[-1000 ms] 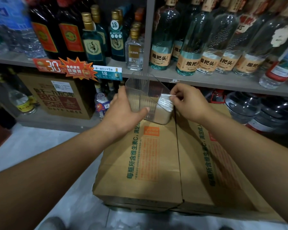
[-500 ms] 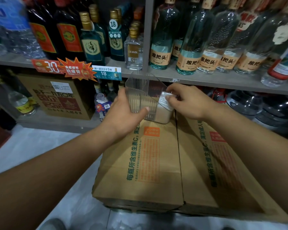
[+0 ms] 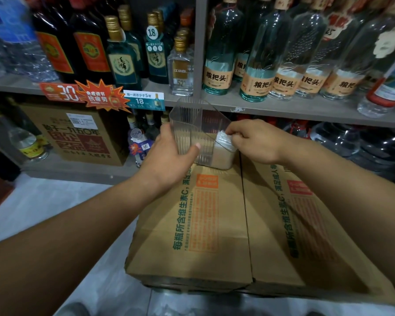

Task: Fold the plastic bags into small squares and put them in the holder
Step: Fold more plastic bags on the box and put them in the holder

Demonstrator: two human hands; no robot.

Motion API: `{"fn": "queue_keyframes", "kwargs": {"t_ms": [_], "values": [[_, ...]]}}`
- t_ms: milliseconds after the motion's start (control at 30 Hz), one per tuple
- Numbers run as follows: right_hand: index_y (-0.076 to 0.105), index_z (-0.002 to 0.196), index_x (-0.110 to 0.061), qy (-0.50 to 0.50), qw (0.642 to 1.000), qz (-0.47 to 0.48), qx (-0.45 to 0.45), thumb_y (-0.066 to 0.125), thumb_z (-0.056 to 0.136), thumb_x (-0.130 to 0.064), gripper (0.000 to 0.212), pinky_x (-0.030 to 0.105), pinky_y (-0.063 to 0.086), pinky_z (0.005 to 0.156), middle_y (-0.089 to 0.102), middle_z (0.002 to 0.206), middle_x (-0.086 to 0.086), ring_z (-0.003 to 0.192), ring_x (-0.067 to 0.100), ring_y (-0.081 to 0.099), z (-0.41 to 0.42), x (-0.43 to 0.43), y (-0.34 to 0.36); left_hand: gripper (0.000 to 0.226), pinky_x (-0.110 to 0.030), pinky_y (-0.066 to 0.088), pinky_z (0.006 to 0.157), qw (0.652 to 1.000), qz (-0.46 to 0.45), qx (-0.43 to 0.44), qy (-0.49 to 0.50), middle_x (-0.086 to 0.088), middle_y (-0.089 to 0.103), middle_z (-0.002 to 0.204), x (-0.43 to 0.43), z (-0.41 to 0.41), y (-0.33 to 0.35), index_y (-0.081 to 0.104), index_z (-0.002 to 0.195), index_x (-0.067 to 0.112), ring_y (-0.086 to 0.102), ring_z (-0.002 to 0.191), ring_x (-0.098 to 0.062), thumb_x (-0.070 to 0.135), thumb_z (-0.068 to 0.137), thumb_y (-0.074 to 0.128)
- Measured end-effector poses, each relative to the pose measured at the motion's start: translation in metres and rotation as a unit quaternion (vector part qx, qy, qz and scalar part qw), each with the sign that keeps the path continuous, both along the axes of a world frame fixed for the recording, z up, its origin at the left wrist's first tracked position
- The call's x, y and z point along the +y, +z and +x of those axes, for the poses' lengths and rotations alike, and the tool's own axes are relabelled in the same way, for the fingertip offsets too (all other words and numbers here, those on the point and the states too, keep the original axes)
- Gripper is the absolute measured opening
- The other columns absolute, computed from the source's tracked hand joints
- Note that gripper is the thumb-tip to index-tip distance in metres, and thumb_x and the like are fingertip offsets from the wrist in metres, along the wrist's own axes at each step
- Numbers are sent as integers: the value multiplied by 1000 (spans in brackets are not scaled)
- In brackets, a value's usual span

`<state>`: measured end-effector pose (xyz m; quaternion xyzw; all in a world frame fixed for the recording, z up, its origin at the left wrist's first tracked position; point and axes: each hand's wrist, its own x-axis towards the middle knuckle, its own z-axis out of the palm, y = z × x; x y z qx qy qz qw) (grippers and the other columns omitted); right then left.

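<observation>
Holder of clear ribbed plastic (image 3: 187, 124) sits at the far end of two brown cardboard cartons (image 3: 192, 224). Left hand (image 3: 169, 160) grip: thumb on front wall, fingers round left side, holding it. Right hand (image 3: 255, 142) grip: narrow, fingertips pinching a small folded white plastic bag (image 3: 222, 139) inside the low right end.
</observation>
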<state>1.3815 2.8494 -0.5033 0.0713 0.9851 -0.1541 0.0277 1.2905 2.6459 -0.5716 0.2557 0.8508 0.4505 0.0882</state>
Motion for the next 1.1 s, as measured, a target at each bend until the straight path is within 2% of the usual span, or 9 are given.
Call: {"fn": "queue_keyframes", "kwargs": {"t_ms": [133,267,400,533,700,767,833,1000,1100], "values": [[45,133,-23,-3,995,-32,-97,65,90,-39,51,38,50,88,60,121,-1,102,17,58,3,1,0,72,-46,49,104,1000,-1,-7,2,5,61,131,0,-1,-1,30,132,39,60,121,-16,71,74,58],[37,140,-18,-6,995,45,-84,84,71,-52,90,37,52,91,59,126,1,110,22,58,-5,-4,-9,73,-47,50,104,1000,-1,-10,1,5,60,132,-1,2,2,30,133,38,60,121,-16,71,74,58],[55,115,-19,-5,991,116,-71,79,76,-51,56,37,53,86,62,115,4,103,24,58,-17,-9,-13,71,-45,49,104,1000,-4,1,0,5,58,134,-1,4,3,31,135,35,58,121,-17,66,77,58],[49,105,-24,16,991,101,-87,76,80,-45,42,33,49,82,55,104,-3,99,21,55,-18,-11,-11,75,-45,47,105,1000,-6,4,6,3,59,133,0,3,3,32,136,32,58,122,-18,68,74,56],[44,117,-24,16,992,83,-94,77,80,-48,55,31,43,79,57,112,0,101,21,55,-18,-7,-9,78,-47,47,106,1000,-14,2,6,4,58,134,-1,5,4,31,137,33,57,123,-19,70,73,55],[39,128,-18,-1,992,79,-96,77,79,-52,71,33,47,82,57,116,2,105,23,57,-17,-6,-11,75,-47,47,105,1000,-19,4,6,3,58,135,-1,5,4,30,138,33,57,123,-19,66,76,56],[38,130,-16,-9,993,74,-87,76,80,-55,73,36,50,85,60,119,6,105,25,59,-13,-6,-14,73,-47,47,105,1000,-23,6,5,3,57,135,-1,6,5,30,138,32,56,123,-19,63,78,56],[43,140,-18,-1,995,100,19,75,81,-54,76,33,48,88,54,132,6,113,24,57,6,-7,-21,72,-47,49,103,1000,-25,-6,0,3,58,133,-4,5,3,27,137,35,59,120,-18,63,79,58],[44,145,-20,-12,991,105,79,74,83,-53,77,36,50,91,48,139,2,117,23,56,22,-6,-22,69,-44,47,105,999,-46,3,4,-2,55,135,-9,8,5,28,141,28,57,122,-23,53,88,64]]}}
